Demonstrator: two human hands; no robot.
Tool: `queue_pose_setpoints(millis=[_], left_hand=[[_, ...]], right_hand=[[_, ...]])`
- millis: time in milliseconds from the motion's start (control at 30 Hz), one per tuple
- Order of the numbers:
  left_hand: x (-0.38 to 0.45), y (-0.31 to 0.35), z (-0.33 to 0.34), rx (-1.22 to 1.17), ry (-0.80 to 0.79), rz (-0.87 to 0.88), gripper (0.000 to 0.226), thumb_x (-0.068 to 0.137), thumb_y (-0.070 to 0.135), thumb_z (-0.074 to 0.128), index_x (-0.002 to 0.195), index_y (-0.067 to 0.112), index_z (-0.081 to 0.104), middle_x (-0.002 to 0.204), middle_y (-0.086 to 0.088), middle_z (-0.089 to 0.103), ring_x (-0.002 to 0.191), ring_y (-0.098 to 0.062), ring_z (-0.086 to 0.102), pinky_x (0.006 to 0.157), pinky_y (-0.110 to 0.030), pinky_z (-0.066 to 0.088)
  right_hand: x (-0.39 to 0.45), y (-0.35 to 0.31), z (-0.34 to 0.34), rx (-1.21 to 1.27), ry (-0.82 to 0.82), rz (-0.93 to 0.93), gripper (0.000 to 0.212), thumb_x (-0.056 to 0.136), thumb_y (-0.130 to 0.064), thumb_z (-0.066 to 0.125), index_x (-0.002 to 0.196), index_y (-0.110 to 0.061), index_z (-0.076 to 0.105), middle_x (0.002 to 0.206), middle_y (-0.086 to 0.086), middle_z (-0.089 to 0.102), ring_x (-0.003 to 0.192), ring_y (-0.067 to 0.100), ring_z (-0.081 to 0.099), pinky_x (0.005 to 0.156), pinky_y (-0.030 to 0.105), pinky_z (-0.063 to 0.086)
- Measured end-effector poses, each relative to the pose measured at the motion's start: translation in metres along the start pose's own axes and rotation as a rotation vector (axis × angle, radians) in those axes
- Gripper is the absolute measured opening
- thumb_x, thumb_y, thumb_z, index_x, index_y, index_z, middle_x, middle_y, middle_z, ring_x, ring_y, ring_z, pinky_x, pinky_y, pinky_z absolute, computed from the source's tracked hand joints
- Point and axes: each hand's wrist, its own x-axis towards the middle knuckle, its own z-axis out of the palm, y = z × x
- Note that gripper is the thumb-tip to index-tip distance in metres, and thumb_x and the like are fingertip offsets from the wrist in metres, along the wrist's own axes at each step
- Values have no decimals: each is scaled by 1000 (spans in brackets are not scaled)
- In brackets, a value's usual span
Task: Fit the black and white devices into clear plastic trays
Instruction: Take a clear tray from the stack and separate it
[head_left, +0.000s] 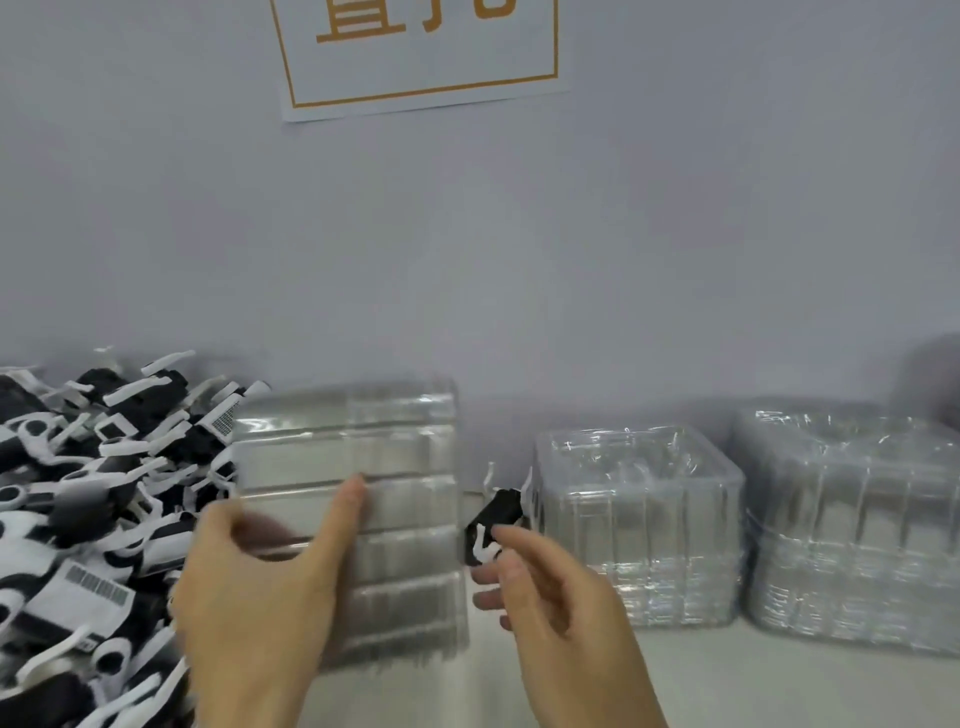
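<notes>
My left hand (260, 587) grips a clear plastic tray (363, 457) by its left edge and holds it up, tilted toward me; its row compartments look blurred. Just right of the tray, my right hand (550, 597) pinches one black and white device (496, 519) between thumb and fingers. A large heap of black and white devices (88, 493) lies at the left, partly hidden behind the tray and my left hand.
Two stacks of clear trays stand on the white table: one in the middle right (639, 525), a taller one at the far right (852, 525). A grey wall with a paper sign (415, 52) rises right behind them.
</notes>
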Motion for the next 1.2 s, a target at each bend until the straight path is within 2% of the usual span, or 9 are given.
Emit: queue_pose_setpoints(millis=[200, 400, 500, 567, 600, 767, 933, 1067, 1200], left_hand=[[12, -12, -9, -303, 168, -251, 73, 50, 92, 55, 76, 24, 49, 82, 3, 55, 71, -12, 52, 65, -35, 43], [12, -12, -10, -432, 137, -331, 90, 29, 102, 55, 79, 27, 53, 85, 4, 58, 90, -28, 63, 83, -57, 55], [12, -12, -10, -394, 140, -211, 82, 40, 99, 53, 75, 25, 50, 75, 5, 52, 69, -8, 53, 68, -33, 48], [11, -12, -9, -376, 140, -132, 69, 52, 90, 57, 73, 24, 48, 71, 8, 50, 58, 5, 51, 60, -18, 45], [11, -12, -9, -374, 143, -96, 63, 58, 85, 60, 72, 24, 47, 69, 10, 50, 54, 10, 49, 57, -11, 45], [13, -14, -8, -483, 213, 4, 47, 67, 72, 67, 73, 29, 50, 66, 15, 54, 55, 11, 52, 55, -2, 42], [16, -8, -11, -546, 272, 70, 48, 65, 82, 66, 77, 38, 50, 70, 28, 61, 64, 9, 56, 62, -7, 46], [12, 3, -11, -549, 264, 78, 40, 64, 81, 69, 78, 46, 54, 74, 31, 61, 69, 10, 58, 65, -6, 47], [7, 10, -2, -599, 227, 44, 50, 63, 80, 71, 80, 37, 51, 69, 32, 61, 64, 11, 57, 62, -5, 47]], right_hand=[[21, 31, 12, -313, -46, 193, 31, 98, -11, 49, 106, -40, 56, 86, -2, 71, 77, 3, 67, 60, 7, 45], [78, 45, 41, -601, -55, 230, 50, 97, -19, 57, 139, -17, 30, 108, 6, 60, 92, 29, 67, 81, 41, 58], [96, 55, 52, -735, -78, 328, 42, 95, -11, 59, 132, -11, 40, 103, 3, 53, 83, 16, 55, 66, 28, 46], [100, 60, 54, -810, -45, 289, 3, 98, -11, 53, 100, -13, 51, 85, -2, 49, 65, 8, 41, 52, 21, 33], [101, 62, 55, -810, -21, 236, 11, 99, -12, 49, 88, -14, 50, 79, -3, 47, 61, 7, 38, 49, 20, 29], [103, 46, 55, -513, 9, 3, 30, 99, -17, 52, 70, -10, 57, 57, -4, 58, 47, 4, 49, 44, 12, 35], [74, 16, 35, 43, 34, 127, 20, 97, -17, 58, 84, -3, 64, 56, -1, 64, 49, 11, 62, 48, 21, 48], [32, -1, -1, 110, 43, 120, 23, 92, -15, 54, 79, -4, 69, 56, 7, 60, 39, 15, 50, 36, 23, 37], [-9, -15, -30, 120, -4, 155, 31, 92, -18, 54, 65, -15, 69, 46, 10, 50, 25, 16, 33, 32, 14, 23]])
